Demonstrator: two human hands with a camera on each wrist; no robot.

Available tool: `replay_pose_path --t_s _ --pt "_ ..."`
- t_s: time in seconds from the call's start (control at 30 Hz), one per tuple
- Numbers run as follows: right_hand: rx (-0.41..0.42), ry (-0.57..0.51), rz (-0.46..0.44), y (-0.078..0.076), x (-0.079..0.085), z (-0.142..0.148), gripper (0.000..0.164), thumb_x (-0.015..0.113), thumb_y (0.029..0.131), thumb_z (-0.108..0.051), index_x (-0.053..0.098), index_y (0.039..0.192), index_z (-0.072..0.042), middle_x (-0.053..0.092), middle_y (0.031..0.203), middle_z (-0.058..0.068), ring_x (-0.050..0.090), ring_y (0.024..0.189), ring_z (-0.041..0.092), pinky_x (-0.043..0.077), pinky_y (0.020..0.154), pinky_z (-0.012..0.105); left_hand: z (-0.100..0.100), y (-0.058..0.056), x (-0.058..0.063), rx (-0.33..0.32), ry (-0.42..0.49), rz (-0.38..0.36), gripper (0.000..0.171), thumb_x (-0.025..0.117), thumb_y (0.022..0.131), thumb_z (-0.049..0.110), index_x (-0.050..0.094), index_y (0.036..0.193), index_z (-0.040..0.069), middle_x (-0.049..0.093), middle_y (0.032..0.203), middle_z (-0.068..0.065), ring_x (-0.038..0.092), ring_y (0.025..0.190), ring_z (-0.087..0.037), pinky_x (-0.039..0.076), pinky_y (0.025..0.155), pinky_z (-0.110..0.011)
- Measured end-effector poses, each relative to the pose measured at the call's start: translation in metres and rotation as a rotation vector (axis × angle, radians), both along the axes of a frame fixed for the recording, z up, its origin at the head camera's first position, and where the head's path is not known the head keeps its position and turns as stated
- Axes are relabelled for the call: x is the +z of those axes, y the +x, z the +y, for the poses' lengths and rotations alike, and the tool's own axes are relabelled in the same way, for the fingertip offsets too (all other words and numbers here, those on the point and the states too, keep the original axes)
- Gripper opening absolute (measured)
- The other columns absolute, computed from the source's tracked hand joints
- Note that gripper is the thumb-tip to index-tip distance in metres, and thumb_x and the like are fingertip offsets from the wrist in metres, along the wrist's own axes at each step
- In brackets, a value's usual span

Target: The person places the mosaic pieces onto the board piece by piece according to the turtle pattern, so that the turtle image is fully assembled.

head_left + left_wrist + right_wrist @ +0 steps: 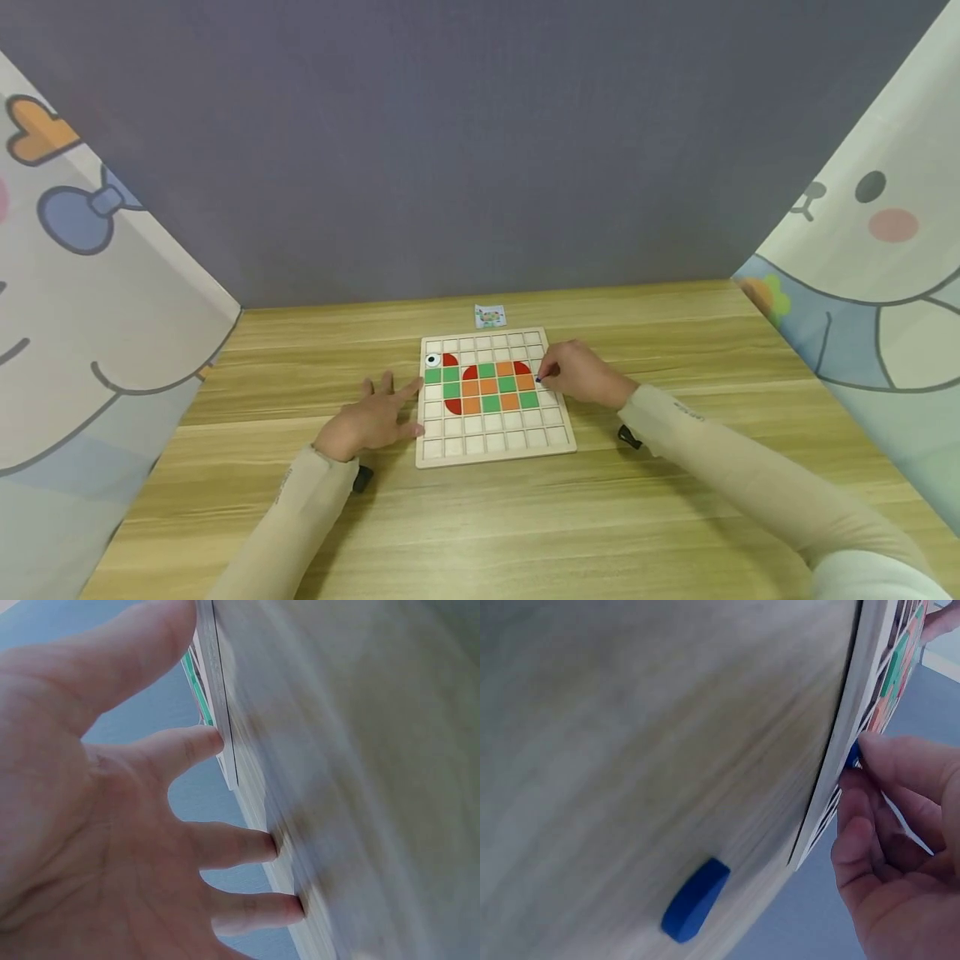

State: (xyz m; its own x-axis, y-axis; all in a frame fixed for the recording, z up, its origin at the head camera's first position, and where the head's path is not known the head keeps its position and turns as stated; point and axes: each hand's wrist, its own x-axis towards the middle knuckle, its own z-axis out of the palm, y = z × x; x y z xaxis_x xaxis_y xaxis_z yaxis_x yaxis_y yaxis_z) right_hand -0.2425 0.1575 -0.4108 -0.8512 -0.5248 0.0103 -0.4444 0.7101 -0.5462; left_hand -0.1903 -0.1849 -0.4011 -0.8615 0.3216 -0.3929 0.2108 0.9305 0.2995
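A wooden grid board [495,460] lies on the table, its cells partly filled with green, orange and red tiles and a round eye tile [432,360]. My right hand [583,372] pinches a small dark blue tile [853,755] between thumb and fingertips, over the board's right side beside an orange tile [525,382]. Much of that blue tile is covered by the fingers. My left hand [369,423] has its fingers spread, thumb and index fingertip against the board's left edge. In the left wrist view, two other fingertips [292,906] rest on the tabletop.
Another blue piece [695,900], with one curved side, lies on the table to the right of the board. Behind the board is a small picture card [491,317]. A grey partition [480,167] rises at the table's back, with cartoon-printed panels [862,250] on both sides.
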Motion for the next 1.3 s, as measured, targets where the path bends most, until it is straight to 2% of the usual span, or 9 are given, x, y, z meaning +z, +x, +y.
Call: replay_pose_path --t_s 0.43,0.63,0.83,1.2,1.3 --pt "0.094 0.033 0.04 -0.001 0.006 0.008 0.013 0.066 0.087 -0.001 0.075 0.091 -0.01 0.064 0.09 -0.003 0.058 0.081 0.012 0.049 0.07 0.029 0.0 0.0 0.002 -0.006 0.001 -0.002 0.08 0.061 0.089 0.047 0.019 0.153 0.024 0.003 0.15 -0.033 0.005 0.13 -0.061 0.027 0.081 -0.078" --pt "0.06 -0.009 0.033 0.001 0.01 0.023 0.011 0.066 0.088 -0.003 0.073 0.094 -0.007 0.059 0.085 -0.003 0.051 0.069 0.011 0.047 0.061 0.029 0.0 0.0 0.002 -0.009 0.005 -0.002 0.079 0.061 0.089 0.047 0.019 0.153 0.023 0.004 0.15 -0.034 0.005 0.129 -0.062 0.026 0.081 -0.079" --pt "0.041 -0.003 0.037 0.003 0.009 0.037 0.01 0.068 0.087 -0.006 0.073 0.096 -0.007 0.06 0.087 -0.005 0.053 0.071 0.009 0.047 0.061 0.028 -0.002 0.0 0.003 -0.002 0.002 -0.003 0.079 0.061 0.089 0.046 0.02 0.153 0.023 0.004 0.15 -0.034 0.005 0.129 -0.061 0.026 0.082 -0.078" --pt "0.094 -0.009 0.048 -0.004 -0.004 0.005 0.009 0.071 0.085 -0.009 0.074 0.092 -0.013 0.06 0.086 -0.006 0.053 0.073 0.008 0.047 0.064 0.028 -0.001 0.001 0.004 -0.016 0.021 0.019 0.079 0.062 0.088 0.045 0.022 0.152 0.021 0.006 0.148 -0.036 0.007 0.128 -0.062 0.026 0.081 -0.079" --pt "0.067 0.006 0.048 -0.005 -0.003 0.001 0.009 0.072 0.084 -0.006 0.075 0.09 -0.012 0.06 0.086 -0.005 0.054 0.075 0.01 0.047 0.066 0.028 0.0 0.001 0.004 -0.029 0.02 0.027 0.079 0.062 0.089 0.045 0.022 0.152 0.02 0.007 0.148 -0.037 0.008 0.127 -0.064 0.028 0.079 -0.079"
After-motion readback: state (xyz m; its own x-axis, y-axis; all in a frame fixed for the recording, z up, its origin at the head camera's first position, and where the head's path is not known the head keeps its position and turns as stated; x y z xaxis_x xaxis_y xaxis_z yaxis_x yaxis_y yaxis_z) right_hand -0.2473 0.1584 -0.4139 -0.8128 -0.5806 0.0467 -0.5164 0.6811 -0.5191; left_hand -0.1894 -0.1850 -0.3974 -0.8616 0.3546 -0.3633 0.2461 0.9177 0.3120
